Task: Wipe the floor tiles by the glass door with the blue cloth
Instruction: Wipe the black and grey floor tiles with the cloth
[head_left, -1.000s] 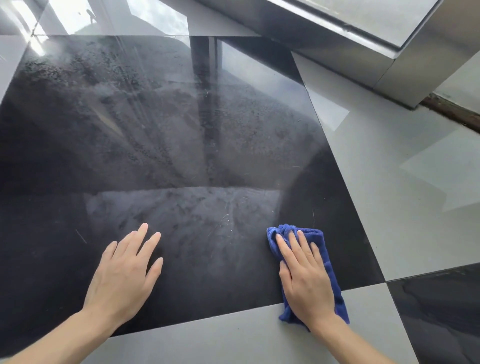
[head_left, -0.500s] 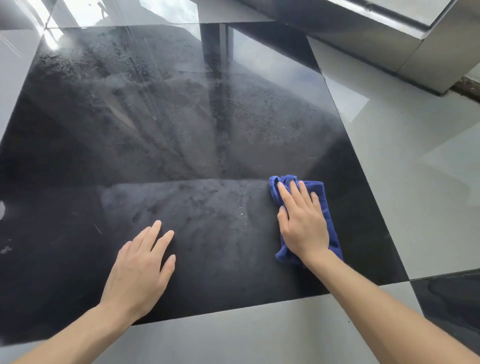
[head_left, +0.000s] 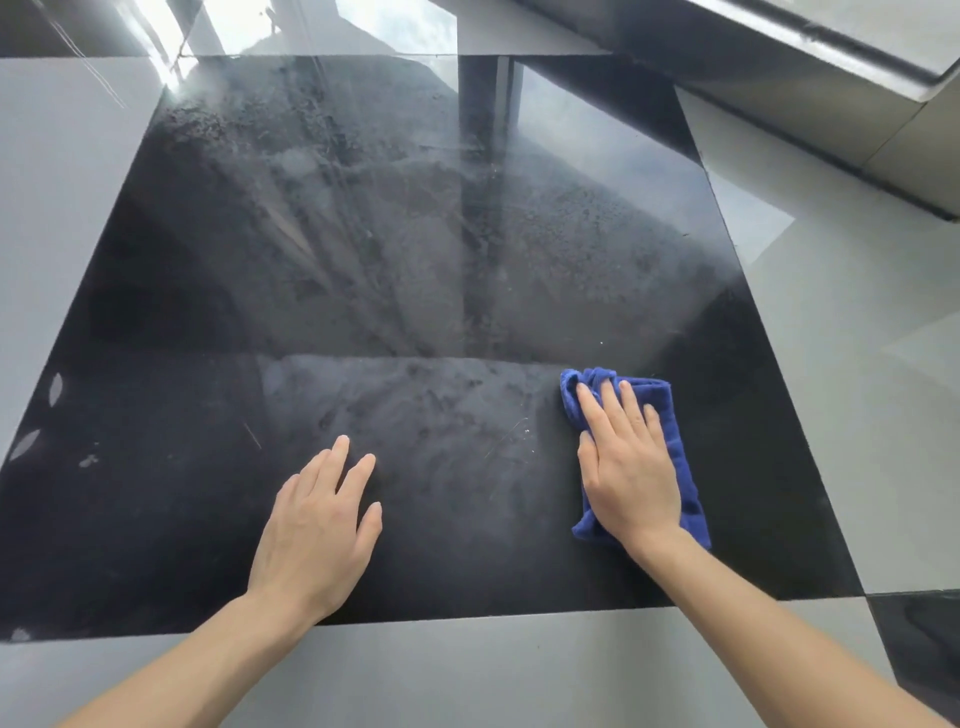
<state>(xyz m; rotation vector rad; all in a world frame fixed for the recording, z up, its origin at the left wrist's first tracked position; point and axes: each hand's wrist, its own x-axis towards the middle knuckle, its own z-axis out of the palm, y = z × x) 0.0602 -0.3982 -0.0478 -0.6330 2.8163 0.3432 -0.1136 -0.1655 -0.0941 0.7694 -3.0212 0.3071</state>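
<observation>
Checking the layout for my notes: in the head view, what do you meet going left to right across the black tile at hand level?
Pale scuff marks → left hand → right hand pressing the blue cloth → grey tile.

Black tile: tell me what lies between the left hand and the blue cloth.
Only bare black tile, smudged and streaky, separates the left hand from the blue cloth, in the head view.

Our left hand (head_left: 317, 525) lies flat, fingers straight; our right hand (head_left: 626, 462) presses down flat, both arms extended.
</observation>
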